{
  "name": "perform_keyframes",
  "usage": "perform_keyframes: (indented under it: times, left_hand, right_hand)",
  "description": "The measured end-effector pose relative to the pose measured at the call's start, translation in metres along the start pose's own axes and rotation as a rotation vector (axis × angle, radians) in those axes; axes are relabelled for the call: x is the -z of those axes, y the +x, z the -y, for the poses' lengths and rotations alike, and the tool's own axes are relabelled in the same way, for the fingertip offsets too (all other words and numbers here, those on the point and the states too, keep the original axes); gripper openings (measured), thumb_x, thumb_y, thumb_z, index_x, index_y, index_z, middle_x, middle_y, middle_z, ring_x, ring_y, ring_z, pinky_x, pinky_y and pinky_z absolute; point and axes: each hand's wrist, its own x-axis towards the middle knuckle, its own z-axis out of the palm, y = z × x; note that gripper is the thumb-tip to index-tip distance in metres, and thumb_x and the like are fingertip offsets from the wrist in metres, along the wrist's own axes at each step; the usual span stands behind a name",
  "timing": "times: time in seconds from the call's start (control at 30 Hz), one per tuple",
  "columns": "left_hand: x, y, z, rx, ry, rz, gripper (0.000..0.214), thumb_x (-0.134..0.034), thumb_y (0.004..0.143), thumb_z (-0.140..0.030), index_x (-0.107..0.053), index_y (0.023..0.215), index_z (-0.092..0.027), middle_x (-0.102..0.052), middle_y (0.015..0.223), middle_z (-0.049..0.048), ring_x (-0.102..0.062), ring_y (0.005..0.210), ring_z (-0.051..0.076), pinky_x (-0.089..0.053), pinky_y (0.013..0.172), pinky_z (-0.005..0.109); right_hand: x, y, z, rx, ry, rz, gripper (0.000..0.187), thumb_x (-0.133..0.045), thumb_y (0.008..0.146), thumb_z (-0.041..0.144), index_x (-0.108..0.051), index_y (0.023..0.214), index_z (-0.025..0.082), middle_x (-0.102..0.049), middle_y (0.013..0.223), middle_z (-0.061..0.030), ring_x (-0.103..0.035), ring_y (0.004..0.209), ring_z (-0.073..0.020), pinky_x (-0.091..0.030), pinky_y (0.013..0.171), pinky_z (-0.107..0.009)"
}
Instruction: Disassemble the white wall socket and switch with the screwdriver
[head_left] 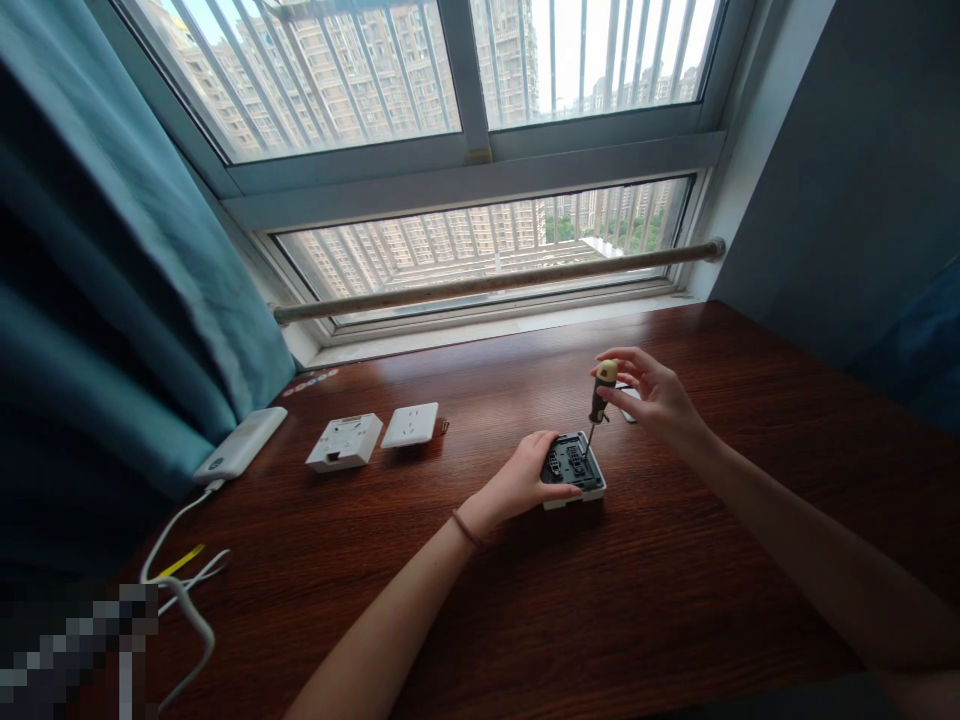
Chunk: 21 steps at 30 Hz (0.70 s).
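My left hand [534, 470] is closed around the near left side of a wall socket [576, 462], which lies on the table with its dark inner side facing up and a white rim around it. In my right hand [646, 390] is a screwdriver [598, 395] with a dark handle and a yellowish end, pinched between thumb and fingers. The screwdriver stands nearly upright, its tip down at the far right part of the socket's dark side. A small white object [630, 405] lies partly hidden behind my right hand.
On the left of the brown table [450, 600] lie a white mounting box [345, 443], a white socket plate [410, 425] and small screws [445, 427]. Further left are a white power bank [241, 445] with a cable [176, 520], beside a blue curtain [180, 270]. A window stands behind.
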Motion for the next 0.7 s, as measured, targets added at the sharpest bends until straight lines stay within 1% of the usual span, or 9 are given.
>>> perform_keyframes:
  times: [0.07, 0.13, 0.2, 0.3, 0.37, 0.47, 0.57, 0.63, 0.7]
  left_hand:
    - [0.0, 0.0, -0.001, -0.001, 0.0, -0.002, 0.076, -0.07, 0.061, -0.051, -0.042, 0.124, -0.019, -0.047, 0.124, 0.0105, -0.043, 0.116, 0.028, -0.035, 0.1, 0.04]
    - [0.001, 0.0, -0.001, -0.001, 0.003, 0.001, 0.075, -0.071, 0.061, -0.051, -0.042, 0.123, -0.019, -0.048, 0.124, 0.0103, -0.044, 0.115, 0.028, -0.036, 0.099, 0.04]
    - [0.001, 0.0, -0.002, 0.001, 0.005, -0.001, 0.075, -0.071, 0.061, -0.051, -0.042, 0.123, -0.019, -0.047, 0.124, 0.0106, -0.044, 0.116, 0.028, -0.036, 0.099, 0.041]
    - [0.0, 0.0, -0.001, 0.002, -0.004, -0.004, 0.075, -0.071, 0.061, -0.05, -0.042, 0.124, -0.02, -0.047, 0.125, 0.0104, -0.043, 0.116, 0.028, -0.036, 0.1, 0.04]
    - [0.0, 0.0, 0.0, 0.0, -0.009, -0.005, 0.075, -0.071, 0.061, -0.05, -0.042, 0.124, -0.02, -0.047, 0.125, 0.0104, -0.043, 0.116, 0.028, -0.036, 0.1, 0.041]
    - [-0.001, 0.0, 0.001, 0.001, -0.001, -0.003, 0.076, -0.07, 0.061, -0.051, -0.042, 0.124, -0.019, -0.047, 0.125, 0.0114, -0.043, 0.117, 0.028, -0.036, 0.1, 0.041]
    - [-0.001, 0.0, 0.002, -0.004, 0.009, -0.006, 0.077, -0.07, 0.061, -0.052, -0.042, 0.124, -0.019, -0.046, 0.125, 0.0113, -0.043, 0.116, 0.027, -0.035, 0.101, 0.04]
    - [-0.001, 0.0, 0.002, -0.01, 0.01, -0.006, 0.076, -0.07, 0.062, -0.052, -0.041, 0.124, -0.019, -0.046, 0.125, 0.0105, -0.043, 0.116, 0.027, -0.035, 0.101, 0.04]
    - [-0.001, 0.0, 0.002, -0.011, 0.01, -0.005, 0.075, -0.069, 0.062, -0.052, -0.041, 0.124, -0.02, -0.046, 0.125, 0.0104, -0.043, 0.117, 0.027, -0.035, 0.101, 0.04]
  right_hand:
    - [0.001, -0.001, 0.003, -0.005, 0.084, 0.052, 0.032, -0.061, 0.076, 0.026, -0.051, 0.106, 0.023, -0.065, 0.097, -0.0053, -0.059, 0.096, -0.0219, -0.043, 0.086, -0.042]
    - [0.0, -0.001, 0.005, -0.009, 0.119, 0.069, 0.027, -0.057, 0.079, 0.027, -0.05, 0.105, 0.022, -0.066, 0.098, -0.0066, -0.058, 0.097, -0.0222, -0.044, 0.085, -0.042]
    - [-0.002, -0.001, 0.005, -0.004, 0.076, 0.032, 0.024, -0.059, 0.078, 0.031, -0.053, 0.099, 0.022, -0.065, 0.097, -0.0059, -0.059, 0.095, -0.0218, -0.043, 0.085, -0.042]
    - [-0.005, -0.001, 0.001, 0.028, -0.062, -0.066, 0.032, -0.07, 0.068, 0.035, -0.056, 0.093, 0.022, -0.062, 0.091, -0.0028, -0.059, 0.087, -0.0205, -0.043, 0.087, -0.042]
    - [-0.005, -0.001, 0.0, 0.047, -0.149, -0.108, 0.034, -0.074, 0.064, 0.034, -0.058, 0.091, 0.022, -0.061, 0.086, -0.0014, -0.059, 0.084, -0.0202, -0.043, 0.087, -0.042]
    - [-0.004, -0.002, 0.004, 0.056, -0.193, -0.103, 0.031, -0.068, 0.07, 0.03, -0.057, 0.097, 0.022, -0.063, 0.087, -0.0021, -0.059, 0.087, -0.0209, -0.043, 0.086, -0.04]
    - [-0.003, -0.004, 0.011, 0.048, -0.123, -0.048, 0.027, -0.057, 0.078, 0.023, -0.051, 0.104, 0.022, -0.065, 0.093, -0.004, -0.059, 0.093, -0.021, -0.046, 0.079, -0.036]
    - [-0.003, -0.005, 0.012, 0.041, -0.111, -0.035, 0.021, -0.054, 0.08, 0.023, -0.052, 0.101, 0.022, -0.065, 0.094, -0.0043, -0.058, 0.091, -0.0205, -0.047, 0.076, -0.035]
    - [-0.004, -0.005, 0.011, 0.052, -0.164, -0.06, 0.019, -0.058, 0.079, 0.027, -0.054, 0.096, 0.021, -0.064, 0.091, -0.0036, -0.058, 0.087, -0.0197, -0.046, 0.078, -0.035]
